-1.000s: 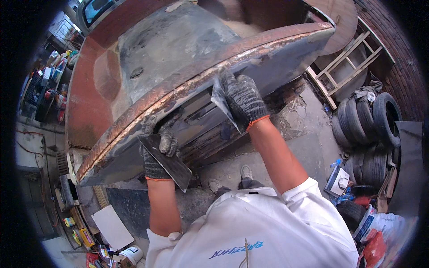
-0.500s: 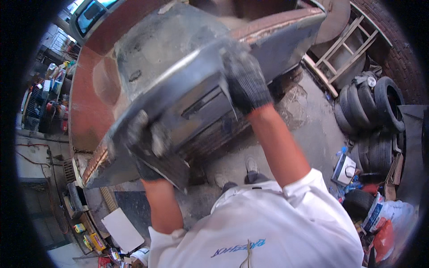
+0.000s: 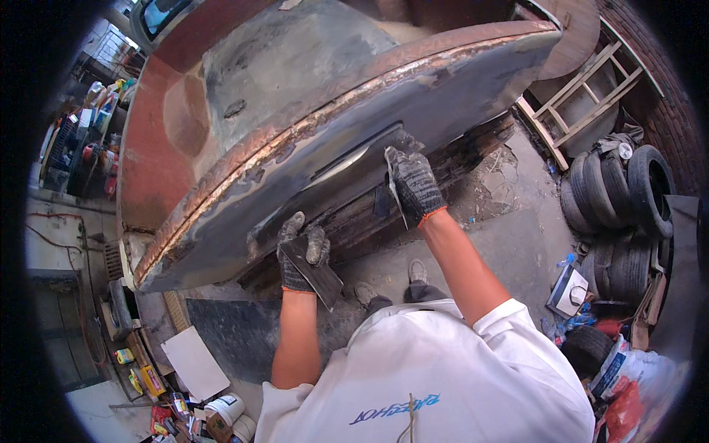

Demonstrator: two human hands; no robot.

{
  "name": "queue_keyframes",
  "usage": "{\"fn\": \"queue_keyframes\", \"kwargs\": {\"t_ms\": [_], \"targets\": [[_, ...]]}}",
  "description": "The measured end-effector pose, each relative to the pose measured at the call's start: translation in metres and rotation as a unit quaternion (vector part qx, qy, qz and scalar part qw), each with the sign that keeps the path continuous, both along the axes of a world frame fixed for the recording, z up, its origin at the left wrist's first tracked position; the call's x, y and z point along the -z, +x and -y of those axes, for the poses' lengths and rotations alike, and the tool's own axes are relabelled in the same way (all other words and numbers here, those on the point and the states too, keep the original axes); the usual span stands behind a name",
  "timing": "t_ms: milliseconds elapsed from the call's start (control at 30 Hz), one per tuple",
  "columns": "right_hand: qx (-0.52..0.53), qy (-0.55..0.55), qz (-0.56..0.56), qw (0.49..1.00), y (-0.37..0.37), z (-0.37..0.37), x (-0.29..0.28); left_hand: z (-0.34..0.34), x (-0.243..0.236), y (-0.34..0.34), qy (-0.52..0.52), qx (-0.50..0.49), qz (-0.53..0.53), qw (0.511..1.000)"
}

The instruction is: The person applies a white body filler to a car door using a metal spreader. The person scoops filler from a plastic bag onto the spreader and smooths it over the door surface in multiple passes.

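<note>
Workshop floor (image 3: 480, 247) with tyres (image 3: 653, 184) at right, and one grey panel (image 3: 458, 92) with rusty upper edge.

Left hand (image 3: 303, 247), gloved, has its fingers clamped on a dark plate (image 3: 319, 277), near the panel's lower edge. Right hand (image 3: 415, 181), also gloved, grips a thin blade (image 3: 394, 193) near the slot (image 3: 369, 144); whether it touches the panel, I cannot tell.

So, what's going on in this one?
A person in grey gloves stands at the grey panel closing off a reddish-brown vehicle bed. The left hand holds a dark flat plate near the panel's lower edge. The right hand grips a thin blade near the panel's long slot; whether it touches, I can't tell.
</note>
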State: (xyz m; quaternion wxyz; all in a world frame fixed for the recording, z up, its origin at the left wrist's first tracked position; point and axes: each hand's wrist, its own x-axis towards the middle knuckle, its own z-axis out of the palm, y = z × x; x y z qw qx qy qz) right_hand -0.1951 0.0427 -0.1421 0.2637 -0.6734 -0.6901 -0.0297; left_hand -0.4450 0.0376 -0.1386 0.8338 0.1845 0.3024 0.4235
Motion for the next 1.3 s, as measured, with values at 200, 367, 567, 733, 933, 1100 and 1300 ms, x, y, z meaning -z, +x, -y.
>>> {"fn": "queue_keyframes", "kwargs": {"t_ms": [200, 367, 567, 733, 933, 1100, 1300], "targets": [[-0.013, -0.065, -0.001, 0.998, -0.001, -0.029, -0.005, -0.016, -0.004, -0.002, -0.012, -0.022, 0.028, 0.999], [-0.003, -0.066, -0.026, 0.997, -0.003, -0.044, -0.001, -0.029, -0.010, -0.004, 0.002, -0.002, 0.002, 1.000], [0.039, -0.096, -0.053, 0.993, -0.007, -0.052, -0.008, -0.040, -0.022, -0.005, -0.008, 0.030, 0.079, 0.996], [0.076, -0.059, -0.164, 0.982, -0.008, -0.050, -0.020, -0.035, -0.027, -0.007, 0.030, -0.054, 0.041, 0.997], [0.043, -0.047, -0.126, 0.990, -0.005, -0.045, -0.039, -0.031, -0.049, -0.006, 0.098, -0.086, 0.059, 0.990], [0.048, -0.015, -0.088, 0.995, -0.001, -0.047, -0.044, -0.033, -0.072, -0.003, 0.044, -0.086, 0.056, 0.994], [0.060, 0.116, 0.022, 0.991, 0.000, -0.036, -0.064, -0.024, -0.088, 0.002, 0.141, -0.093, 0.050, 0.984]]}}
